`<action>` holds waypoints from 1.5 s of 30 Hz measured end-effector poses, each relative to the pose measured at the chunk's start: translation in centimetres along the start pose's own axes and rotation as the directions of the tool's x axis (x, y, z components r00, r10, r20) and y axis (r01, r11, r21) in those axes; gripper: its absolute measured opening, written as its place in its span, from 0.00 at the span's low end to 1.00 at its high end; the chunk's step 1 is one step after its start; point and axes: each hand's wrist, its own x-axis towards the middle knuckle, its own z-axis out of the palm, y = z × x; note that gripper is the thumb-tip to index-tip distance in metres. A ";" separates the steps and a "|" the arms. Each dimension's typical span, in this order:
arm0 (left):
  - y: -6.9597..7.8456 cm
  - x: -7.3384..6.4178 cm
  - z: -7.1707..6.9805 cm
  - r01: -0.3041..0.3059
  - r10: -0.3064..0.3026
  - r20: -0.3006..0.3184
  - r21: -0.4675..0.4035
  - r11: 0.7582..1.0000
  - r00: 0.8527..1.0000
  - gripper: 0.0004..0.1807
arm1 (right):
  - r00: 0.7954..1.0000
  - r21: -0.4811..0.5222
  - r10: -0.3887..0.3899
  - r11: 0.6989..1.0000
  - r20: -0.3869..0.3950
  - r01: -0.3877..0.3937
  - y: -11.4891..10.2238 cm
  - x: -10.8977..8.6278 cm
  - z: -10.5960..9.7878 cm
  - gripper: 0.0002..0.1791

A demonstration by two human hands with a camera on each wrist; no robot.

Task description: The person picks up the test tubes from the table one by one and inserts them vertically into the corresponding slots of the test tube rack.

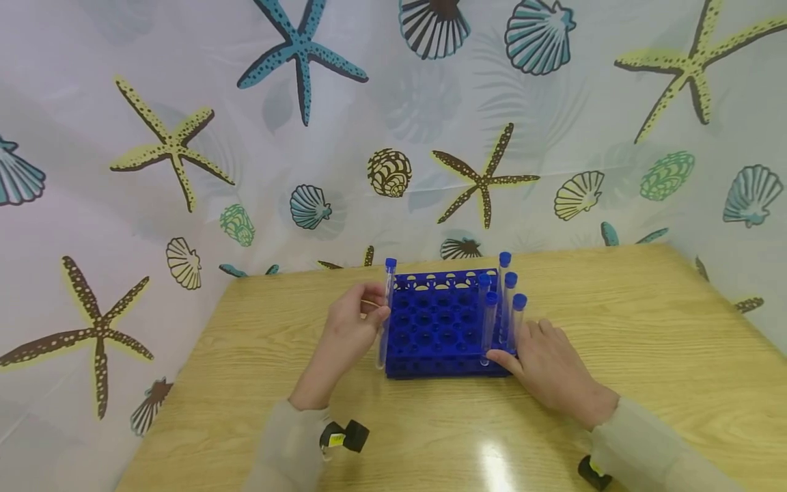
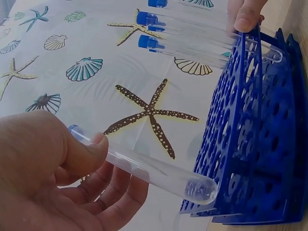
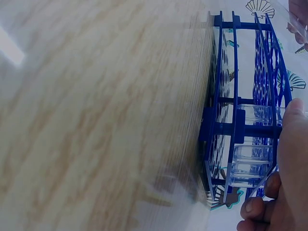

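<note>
My left hand (image 1: 352, 329) pinches a clear test tube (image 2: 139, 166) with a blue cap between thumb and fingers. In the head view this tube stands nearly upright beside the left end of a blue test tube rack (image 1: 443, 365). The left wrist view has its rounded bottom close to the rack's top plate; whether they touch cannot be told. At the opposite end, my right hand (image 1: 550, 365) grips the rack's right corner, thumb on the front edge and fingers around the end. Several capped test tubes (image 1: 490, 318) stand in the rack's right-hand holes, beside that hand.
The rack stands on a wooden table (image 1: 277, 342). Behind the table hangs a white cloth (image 1: 258, 150) printed with starfish and shells, which continues along both sides. A black wrist camera (image 1: 355, 436) is strapped below the left hand.
</note>
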 end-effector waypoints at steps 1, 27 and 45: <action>0.2 0.1 0.1 0.000 0.000 0.003 -0.015 1.000 1.000 0.11 | 1.000 -0.001 0.000 1.000 0.000 0.000 0.0 0.0 0.0 0.42; 3.5 2.7 5.1 -0.206 0.212 0.052 -0.093 0.974 0.976 0.12 | 1.000 0.002 0.015 1.000 0.003 -0.015 0.1 -0.1 0.1 0.44; 4.7 4.8 8.9 -0.293 0.298 0.016 -0.151 0.944 0.954 0.11 | 1.000 0.022 0.023 0.999 0.018 -0.023 0.2 0.0 0.1 0.44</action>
